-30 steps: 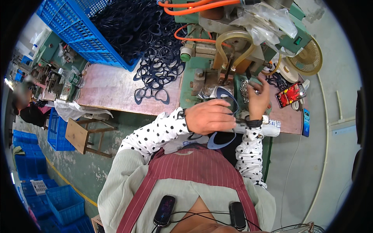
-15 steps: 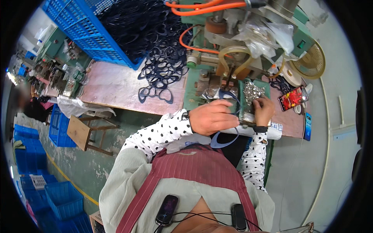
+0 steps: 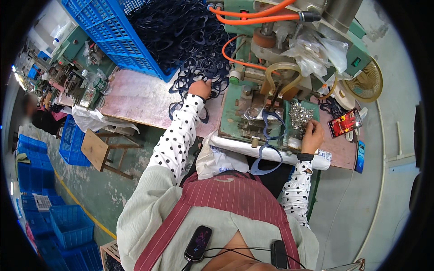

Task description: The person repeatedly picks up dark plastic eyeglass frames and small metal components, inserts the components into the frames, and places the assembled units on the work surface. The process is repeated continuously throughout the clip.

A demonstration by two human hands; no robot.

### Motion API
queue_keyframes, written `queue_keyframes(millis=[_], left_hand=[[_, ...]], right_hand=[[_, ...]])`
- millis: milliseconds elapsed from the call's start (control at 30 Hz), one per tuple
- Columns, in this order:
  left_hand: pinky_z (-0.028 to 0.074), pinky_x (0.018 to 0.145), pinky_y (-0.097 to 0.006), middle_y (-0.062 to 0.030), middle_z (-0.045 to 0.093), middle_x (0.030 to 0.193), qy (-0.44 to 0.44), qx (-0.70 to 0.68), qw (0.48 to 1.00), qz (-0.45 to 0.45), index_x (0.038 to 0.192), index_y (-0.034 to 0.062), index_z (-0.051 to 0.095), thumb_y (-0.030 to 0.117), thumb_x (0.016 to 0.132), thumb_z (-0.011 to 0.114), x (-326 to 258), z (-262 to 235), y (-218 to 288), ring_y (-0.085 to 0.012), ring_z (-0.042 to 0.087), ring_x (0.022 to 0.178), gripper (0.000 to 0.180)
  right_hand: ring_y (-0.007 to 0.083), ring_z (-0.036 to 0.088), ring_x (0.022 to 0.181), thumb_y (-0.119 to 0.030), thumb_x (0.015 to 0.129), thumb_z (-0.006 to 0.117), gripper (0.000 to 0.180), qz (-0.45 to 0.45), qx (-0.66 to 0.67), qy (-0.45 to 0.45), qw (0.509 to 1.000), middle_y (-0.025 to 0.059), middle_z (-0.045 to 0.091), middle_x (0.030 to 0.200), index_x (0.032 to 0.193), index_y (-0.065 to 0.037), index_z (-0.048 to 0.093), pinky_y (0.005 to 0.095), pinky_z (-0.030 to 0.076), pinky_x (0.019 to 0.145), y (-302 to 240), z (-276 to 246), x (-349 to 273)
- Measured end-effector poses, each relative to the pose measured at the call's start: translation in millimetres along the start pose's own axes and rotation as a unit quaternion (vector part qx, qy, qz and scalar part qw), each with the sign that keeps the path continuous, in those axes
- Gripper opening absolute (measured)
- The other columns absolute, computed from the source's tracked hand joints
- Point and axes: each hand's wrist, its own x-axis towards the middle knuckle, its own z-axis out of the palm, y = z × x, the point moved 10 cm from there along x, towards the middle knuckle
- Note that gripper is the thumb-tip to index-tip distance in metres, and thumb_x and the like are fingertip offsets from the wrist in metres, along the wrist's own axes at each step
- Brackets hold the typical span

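Observation:
My left hand (image 3: 200, 89) reaches to the front of a heap of dark blue looped pieces (image 3: 203, 61), its fingers curled down onto one of them. At the right side of a small green machine, my right hand (image 3: 313, 139) has its fingertips pinched together beside a pile of small shiny metal pieces (image 3: 300, 116); what lies between them is too small to make out. A lighter blue looped piece (image 3: 267, 169) hangs over the machine's front edge, its upper end under the press head (image 3: 272, 105). Neither hand touches it.
A blue plastic crate (image 3: 117, 43) stands tipped behind the heap. Orange hoses (image 3: 253, 17) and plastic bags (image 3: 312, 52) hang about the machine. To the right are a lit phone (image 3: 345, 123) and a fan (image 3: 365, 81). A wooden stool (image 3: 96, 151) stands at the left.
My left hand has moved from the hanging blue piece, left and away from me, to the heap. My right hand stays by the metal pieces. The view has shifted slightly.

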Motion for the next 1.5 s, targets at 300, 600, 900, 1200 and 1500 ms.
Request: queue_keyframes(millis=[300, 600, 900, 1200, 1500], left_hand=[[0.026, 0.035, -0.027, 0.0011, 0.05, 0.056, -0.189, -0.417, 0.859, -0.229, 0.086, 0.0065, 0.069, 0.054, 0.094, 0.049, -13.7, 57.8, -33.5, -0.0119, 0.039, 0.039, 0.052], [0.051, 0.063, -0.039, -0.0058, 0.069, 0.091, -0.412, -0.713, 0.549, -0.142, 0.108, 0.0069, 0.063, 0.051, 0.093, 0.049, -72.5, 70.3, 26.2, -0.0239, 0.065, 0.07, 0.049], [0.056, 0.074, -0.046, -0.0184, 0.069, 0.094, -0.551, -0.579, 0.546, -0.251, 0.1, -0.001, 0.065, 0.066, 0.085, 0.053, -115.4, 90.5, 29.3, -0.0334, 0.069, 0.078, 0.069], [0.056, 0.068, -0.034, -0.0157, 0.064, 0.101, -0.549, -0.653, 0.513, -0.102, 0.131, 0.0065, 0.043, -0.008, 0.09, 0.045, -137.4, 59.4, 46.5, -0.018, 0.061, 0.071, 0.044], [0.049, 0.07, -0.034, -0.0073, 0.062, 0.081, 0.116, -0.371, 0.832, 0.395, 0.092, 0.0037, 0.066, 0.005, 0.082, 0.061, -193.8, -120.9, 128.6, -0.022, 0.061, 0.078, 0.01]], right_hand=[[0.0294, 0.063, 0.082, -0.013, 0.087, 0.061, 0.012, -0.016, 0.039, 0.019, 0.999, 0.0136, 0.067, 0.088, 0.096, -0.005, 0.066, 0.0386, 0.047, 0.075, -1.5, -5.4, 0.1], [0.0086, 0.058, 0.073, -0.002, 0.083, 0.066, 0.012, 0.041, 0.337, -0.105, 0.935, 0.0021, 0.068, 0.083, 0.094, 0.0, 0.07, 0.0223, 0.045, 0.066, -104.8, -12.2, -1.2], [0.0027, 0.05, 0.067, 0.0, 0.078, 0.068, 0.021, 0.011, 0.339, -0.252, 0.906, 0.0007, 0.066, 0.084, 0.099, 0.001, 0.065, 0.0185, 0.038, 0.06, -181.8, -2.3, -22.2], [0.0048, 0.047, 0.061, -0.004, 0.071, 0.073, 0.038, 0.065, 0.353, -0.248, 0.9, 0.0043, 0.068, 0.078, 0.105, 0.0, 0.055, 0.0213, 0.039, 0.055, -187.8, 9.3, -16.5], [0.0076, 0.055, 0.071, 0.002, 0.075, 0.07, 0.046, 0.076, 0.456, -0.189, 0.866, 0.0068, 0.067, 0.084, 0.115, 0.004, 0.048, 0.0226, 0.046, 0.067, -179.2, 11.3, -20.9]])
